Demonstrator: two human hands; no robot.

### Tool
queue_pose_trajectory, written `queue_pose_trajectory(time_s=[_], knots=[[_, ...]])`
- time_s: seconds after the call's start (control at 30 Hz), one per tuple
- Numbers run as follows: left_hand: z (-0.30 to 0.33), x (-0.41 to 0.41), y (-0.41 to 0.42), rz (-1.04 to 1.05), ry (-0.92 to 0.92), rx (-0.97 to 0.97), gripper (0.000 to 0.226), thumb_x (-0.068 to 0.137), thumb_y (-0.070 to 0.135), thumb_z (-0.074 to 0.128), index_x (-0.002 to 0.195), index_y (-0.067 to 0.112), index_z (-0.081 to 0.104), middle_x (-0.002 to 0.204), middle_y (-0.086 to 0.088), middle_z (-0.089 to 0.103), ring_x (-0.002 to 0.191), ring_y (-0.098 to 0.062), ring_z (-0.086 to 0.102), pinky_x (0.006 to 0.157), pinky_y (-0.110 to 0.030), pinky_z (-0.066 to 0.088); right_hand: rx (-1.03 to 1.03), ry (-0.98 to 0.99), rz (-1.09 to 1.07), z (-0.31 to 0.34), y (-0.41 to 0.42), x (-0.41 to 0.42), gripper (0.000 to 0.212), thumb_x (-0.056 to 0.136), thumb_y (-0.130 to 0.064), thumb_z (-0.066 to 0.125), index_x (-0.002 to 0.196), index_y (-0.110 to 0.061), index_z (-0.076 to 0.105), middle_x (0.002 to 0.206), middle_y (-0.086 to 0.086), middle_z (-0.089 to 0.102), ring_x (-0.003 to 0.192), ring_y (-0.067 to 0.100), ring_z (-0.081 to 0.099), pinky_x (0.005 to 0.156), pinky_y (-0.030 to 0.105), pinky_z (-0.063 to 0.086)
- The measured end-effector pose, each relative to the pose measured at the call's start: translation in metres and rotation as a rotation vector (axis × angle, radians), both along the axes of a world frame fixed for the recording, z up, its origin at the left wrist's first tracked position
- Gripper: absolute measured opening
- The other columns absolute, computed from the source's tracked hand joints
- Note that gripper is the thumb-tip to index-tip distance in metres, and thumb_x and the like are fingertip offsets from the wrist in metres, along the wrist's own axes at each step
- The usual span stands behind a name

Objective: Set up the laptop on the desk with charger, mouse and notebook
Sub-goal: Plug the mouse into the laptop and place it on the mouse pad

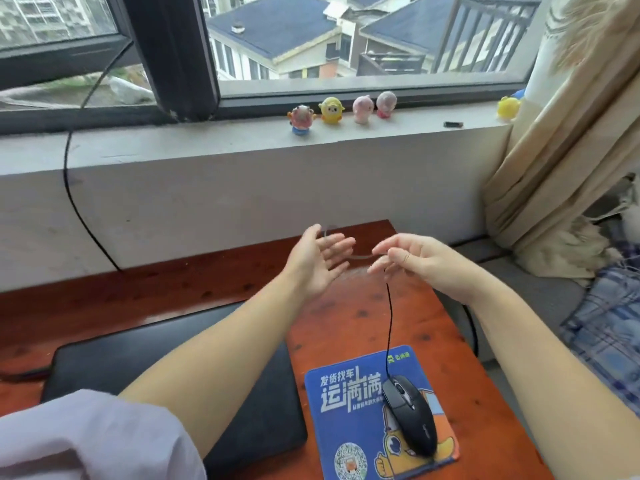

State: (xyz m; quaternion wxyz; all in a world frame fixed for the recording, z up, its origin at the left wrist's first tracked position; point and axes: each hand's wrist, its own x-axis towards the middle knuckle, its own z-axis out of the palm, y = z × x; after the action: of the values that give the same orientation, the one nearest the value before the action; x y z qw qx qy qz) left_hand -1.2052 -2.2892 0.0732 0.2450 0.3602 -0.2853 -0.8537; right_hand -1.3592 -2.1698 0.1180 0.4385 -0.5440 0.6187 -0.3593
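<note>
The mouse (410,414) we see is black, glossy and wired, with a scroll wheel, lying on a blue printed pad (349,427) at the desk's (346,320) right front. Its thin black cord (388,323) rises to our right hand (412,259), whose thumb and forefinger pinch it. Our left hand (320,259) is spread, palm up, with a blurred loop of cord around its fingers. The closed black laptop (138,355) lies left of the pad.
</note>
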Motion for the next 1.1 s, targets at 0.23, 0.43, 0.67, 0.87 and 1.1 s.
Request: queue_pose_trajectory(time_s=[0.23, 0.43, 0.67, 0.87, 1.1], knots=[[0.016, 0.012, -0.039, 0.243, 0.176, 0.1, 0.036, 0.102, 0.028, 0.029, 0.079, 0.009, 0.05, 0.036, 0.006, 0.04, 0.027, -0.007, 0.031, 0.056, -0.019, 0.036, 0.271, 0.293, -0.015, -0.072, 0.015, -0.007, 0.022, 0.096, -0.002, 0.037, 0.081, -0.015, 0.047, 0.083, 0.013, 0.072, 0.07, 0.025, 0.067, 0.074, 0.031, 0.054], [0.014, 0.019, -0.016, -0.058, -0.13, -0.607, 0.03, 0.102, 0.019, 0.034, 0.085, 0.015, 0.058, 0.049, 0.011, 0.04, 0.05, -0.009, 0.033, 0.059, -0.019, 0.043, 0.101, 0.369, -0.08, -0.07, 0.0, 0.01, 0.031, 0.096, -0.021, 0.044, 0.125, -0.023, 0.055, 0.129, -0.008, 0.056, 0.121, 0.001, 0.046, 0.103, 0.017, 0.029], [0.0, 0.024, 0.023, -0.156, -0.301, -1.029, 0.024, 0.093, 0.014, 0.055, 0.071, 0.02, 0.06, 0.064, -0.006, 0.064, 0.054, -0.006, 0.055, 0.061, -0.019, 0.048, -0.264, -0.236, -0.347, -0.015, -0.032, 0.059, 0.015, 0.09, -0.011, 0.056, 0.099, -0.018, 0.066, 0.082, -0.002, 0.066, 0.072, 0.014, 0.064, 0.072, 0.03, 0.057], [-0.018, 0.038, 0.016, -0.169, -0.418, -1.081, 0.02, 0.089, 0.025, 0.062, 0.08, 0.01, 0.072, 0.078, -0.004, 0.074, 0.074, -0.007, 0.063, 0.076, -0.03, 0.05, -0.285, -0.234, -0.278, -0.03, -0.029, 0.065, 0.016, 0.088, -0.002, 0.056, 0.097, -0.009, 0.068, 0.09, 0.01, 0.067, 0.078, 0.01, 0.063, 0.073, 0.017, 0.052], [-0.055, 0.051, -0.011, -0.231, -0.555, -1.193, 0.016, 0.085, 0.02, 0.066, 0.1, 0.016, 0.071, 0.1, 0.006, 0.07, 0.097, -0.006, 0.063, 0.09, -0.021, 0.046, -0.361, -0.094, -0.18, -0.047, -0.031, 0.061, 0.016, 0.089, -0.008, 0.057, 0.096, -0.015, 0.069, 0.095, -0.002, 0.071, 0.091, 0.009, 0.065, 0.086, 0.017, 0.047]])
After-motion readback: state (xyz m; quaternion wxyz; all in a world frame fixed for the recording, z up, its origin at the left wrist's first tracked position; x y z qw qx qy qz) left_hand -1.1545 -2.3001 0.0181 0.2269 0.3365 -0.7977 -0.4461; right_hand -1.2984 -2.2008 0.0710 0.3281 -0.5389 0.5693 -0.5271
